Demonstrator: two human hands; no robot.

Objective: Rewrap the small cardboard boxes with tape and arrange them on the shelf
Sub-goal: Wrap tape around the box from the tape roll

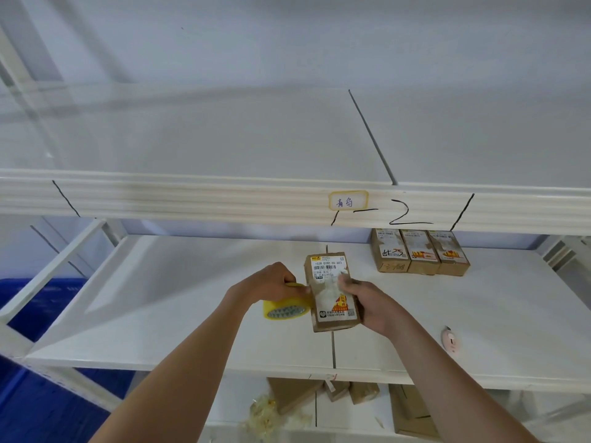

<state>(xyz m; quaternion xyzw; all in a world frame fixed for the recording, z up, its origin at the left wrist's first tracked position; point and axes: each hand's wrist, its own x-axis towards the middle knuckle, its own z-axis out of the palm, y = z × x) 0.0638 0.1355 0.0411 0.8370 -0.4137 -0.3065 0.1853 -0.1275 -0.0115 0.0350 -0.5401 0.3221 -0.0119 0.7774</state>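
Centrally, over the white middle shelf (192,298), a person holds a small cardboard box (332,292) between both hands. The right hand (374,306) grips the box along its right side, thumb curled over the torn white label on its top face. The left hand (271,282) is closed round a roll of yellow tape (286,306), which sits just left of the box and touches its left edge; whether a strip of tape runs from the roll onto the box cannot be made out. The box is tilted, its printed label facing up, and it hangs just above the seam that divides the shelf board. Behind the held box and to its right, three more boxes (419,252) stand side by side at the back of the same shelf, touching one another, each with a worn label on top. To the right of the held box, near the shelf's front edge, lies a small pink cutter (450,339), well apart from the hands. Above the held box, the front rail of the upper shelf carries a yellow-bordered label (348,201) with handwriting, and black marker lines beside it. Below the held box, on the lower shelf, lie several brown boxes (294,394) and a heap of crumpled used tape (265,417). Far left of the box, a blue bin (38,302) shows behind the frame.
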